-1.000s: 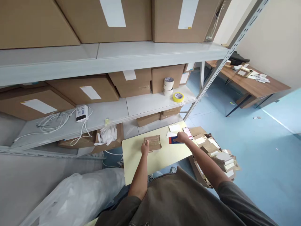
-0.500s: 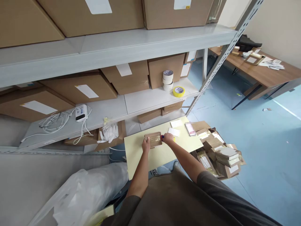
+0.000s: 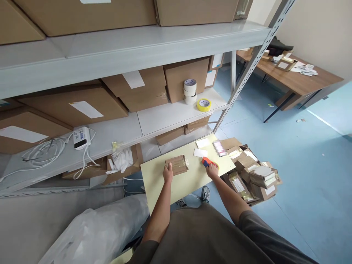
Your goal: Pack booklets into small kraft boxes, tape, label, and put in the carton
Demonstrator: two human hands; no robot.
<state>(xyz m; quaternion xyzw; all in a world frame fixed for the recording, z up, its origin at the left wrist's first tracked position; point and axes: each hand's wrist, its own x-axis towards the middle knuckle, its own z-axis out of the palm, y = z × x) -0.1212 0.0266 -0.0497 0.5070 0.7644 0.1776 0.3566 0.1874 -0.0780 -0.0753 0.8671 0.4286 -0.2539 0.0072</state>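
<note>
My left hand (image 3: pixel 168 173) grips the left end of a small flat cardboard box (image 3: pixel 176 165) with clear tape across it. A loose bit of tape sticks out at the box's right end. My right hand (image 3: pixel 212 170) is closed round a red and blue tape dispenser (image 3: pixel 206 162), apart from the box and to its right. The dispenser's far side is partly hidden by my fingers. Both are over a pale yellow table (image 3: pixel 189 183). Beyond the dispenser lie two white cards, the nearer card (image 3: pixel 200 152) and the farther card (image 3: pixel 202 143), beside a blurred pinkish item (image 3: pixel 219 148).
Right of the table is a heap of small taped boxes (image 3: pixel 253 176). The grey shelf (image 3: pixel 165 123) ahead holds large cartons, white tape rolls (image 3: pixel 190 91), a yellow tape roll (image 3: pixel 204 105) and a power strip (image 3: pixel 81 138). A plastic-wrapped bundle (image 3: pixel 110 227) lies at lower left.
My right hand with the tape dispenser has moved away from the box, to the right and nearer my body. My left hand still holds the box. The view has shifted slightly.
</note>
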